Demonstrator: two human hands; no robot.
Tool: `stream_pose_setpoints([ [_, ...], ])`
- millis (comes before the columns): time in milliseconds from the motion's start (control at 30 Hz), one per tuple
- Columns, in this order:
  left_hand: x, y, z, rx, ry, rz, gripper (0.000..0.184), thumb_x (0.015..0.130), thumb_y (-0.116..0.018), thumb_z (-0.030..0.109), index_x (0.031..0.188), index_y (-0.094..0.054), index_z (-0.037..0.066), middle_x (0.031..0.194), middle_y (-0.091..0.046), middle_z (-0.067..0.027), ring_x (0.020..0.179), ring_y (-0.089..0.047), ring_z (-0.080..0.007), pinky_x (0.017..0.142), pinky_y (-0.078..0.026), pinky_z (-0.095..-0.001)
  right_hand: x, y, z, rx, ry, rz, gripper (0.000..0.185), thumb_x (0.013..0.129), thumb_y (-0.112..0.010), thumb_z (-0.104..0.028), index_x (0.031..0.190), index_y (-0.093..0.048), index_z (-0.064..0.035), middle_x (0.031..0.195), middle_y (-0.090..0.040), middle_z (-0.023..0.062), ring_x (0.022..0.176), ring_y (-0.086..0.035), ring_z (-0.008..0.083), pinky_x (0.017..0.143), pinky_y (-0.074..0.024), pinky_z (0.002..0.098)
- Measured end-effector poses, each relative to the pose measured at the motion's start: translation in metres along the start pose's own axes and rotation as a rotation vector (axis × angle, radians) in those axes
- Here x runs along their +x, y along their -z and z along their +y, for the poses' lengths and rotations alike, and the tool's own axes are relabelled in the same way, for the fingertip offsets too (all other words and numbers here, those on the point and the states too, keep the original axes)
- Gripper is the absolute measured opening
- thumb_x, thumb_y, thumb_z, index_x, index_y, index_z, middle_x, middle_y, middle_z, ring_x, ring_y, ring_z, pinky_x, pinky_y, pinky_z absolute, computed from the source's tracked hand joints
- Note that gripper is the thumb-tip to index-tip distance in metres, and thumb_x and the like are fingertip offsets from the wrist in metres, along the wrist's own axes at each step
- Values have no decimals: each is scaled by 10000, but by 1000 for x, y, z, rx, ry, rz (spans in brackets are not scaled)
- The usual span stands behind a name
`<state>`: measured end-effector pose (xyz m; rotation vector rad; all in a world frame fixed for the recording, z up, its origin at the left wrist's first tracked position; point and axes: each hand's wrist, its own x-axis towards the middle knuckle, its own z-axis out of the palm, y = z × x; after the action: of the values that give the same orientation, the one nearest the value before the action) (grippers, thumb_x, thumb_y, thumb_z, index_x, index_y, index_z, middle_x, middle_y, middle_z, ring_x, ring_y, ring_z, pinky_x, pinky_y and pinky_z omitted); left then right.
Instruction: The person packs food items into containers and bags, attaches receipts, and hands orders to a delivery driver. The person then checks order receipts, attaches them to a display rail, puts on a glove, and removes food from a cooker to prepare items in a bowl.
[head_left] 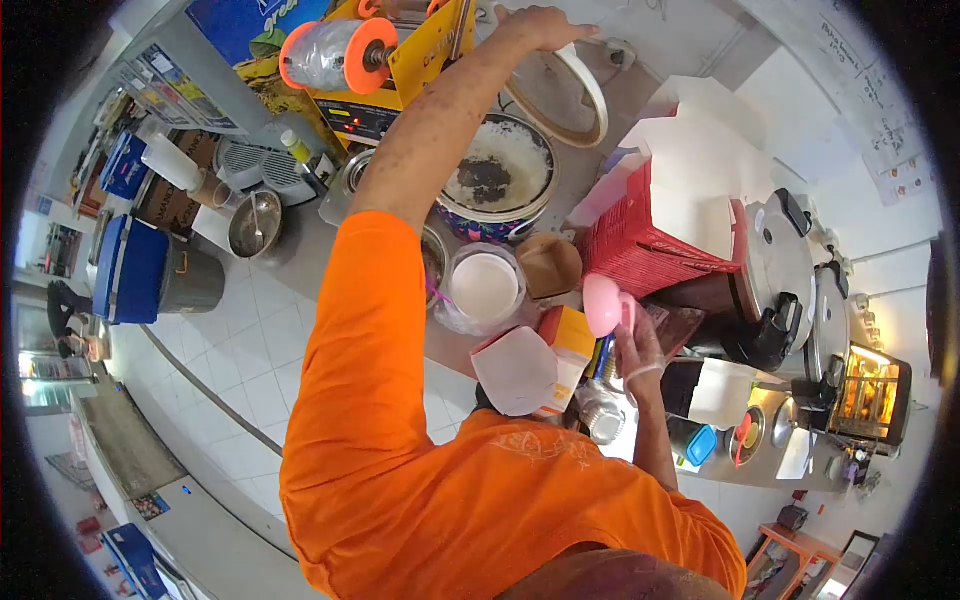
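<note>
My left arm reaches far forward, with my left hand (545, 30) closed around the upper edge of the round, pale-rimmed lid (590, 95). Below it stands a large open rice cooker (500, 165), whitish inside with a dark patch in the middle and a dark patterned outer wall. In my right hand (640, 347) is a pink plastic scoop (603, 305), held by its handle above the counter's near side. Close to the scoop are an open brown paper box (550, 267), a white round container (484, 287) in clear plastic, and a yellow-and-white carton (567, 345).
A big red box (660, 215) with raised white flaps stands right of the cooker. Pressure cookers (775, 270) with black handles stand further right. A yellow sealing machine (425, 55) with an orange film reel is at the back left. A metal bowl (256, 224) holds a spoon.
</note>
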<state>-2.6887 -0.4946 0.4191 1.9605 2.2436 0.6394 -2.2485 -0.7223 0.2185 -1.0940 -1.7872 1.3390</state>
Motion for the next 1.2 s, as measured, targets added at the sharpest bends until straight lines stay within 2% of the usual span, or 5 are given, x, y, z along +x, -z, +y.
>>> stream_pose_setpoints([
  [533, -262, -164, -99, 17, 230, 315, 754, 876, -638, 393, 1511, -288, 184, 1298, -526, -118, 1240, -422, -373, 1011, -275, -622, 26, -43, -52, -361, 62, 91, 496, 981, -552, -231, 1438, -411, -97, 1143, -592, 181, 950, -593, 324, 908, -473, 375],
  [733, -256, -179, -67, 58, 351, 554, 786, 913, -605, 414, 1534, -234, 108, 1300, -478, -135, 1169, -417, -331, 916, -304, -532, 145, -107, -112, -363, 783, 270, 473, 973, -561, -223, 1422, -447, -131, 1250, -611, 182, 1105, -619, 351, 960, -467, 401],
  [867, -248, -184, -44, -153, 464, 603, 1006, 810, -706, 521, 1546, -168, 96, 1463, -354, -193, 1348, -295, -401, 1075, -207, -600, 243, -180, -137, -599, 292, 8, 376, 941, -568, -208, 1314, -569, -158, 1085, -701, 131, 1005, -666, 345, 849, -527, 433],
  [967, -257, -187, -58, -414, 585, 447, 1075, 747, -769, 520, 1528, -180, 75, 1532, -276, -216, 1420, -246, -408, 1081, -201, -661, 286, -208, -120, -1161, 413, -129, 401, 920, -559, -233, 1317, -560, -176, 1187, -656, 128, 1053, -655, 299, 850, -538, 410],
  [1200, -236, -196, -103, -424, 505, 215, 985, 719, -797, 500, 1423, -344, -19, 1508, -336, -236, 1403, -322, -387, 1075, -277, -629, 218, -181, -94, -940, 636, 289, 494, 871, -607, -253, 1350, -514, -177, 1375, -505, 130, 1221, -516, 378, 978, -456, 484],
])
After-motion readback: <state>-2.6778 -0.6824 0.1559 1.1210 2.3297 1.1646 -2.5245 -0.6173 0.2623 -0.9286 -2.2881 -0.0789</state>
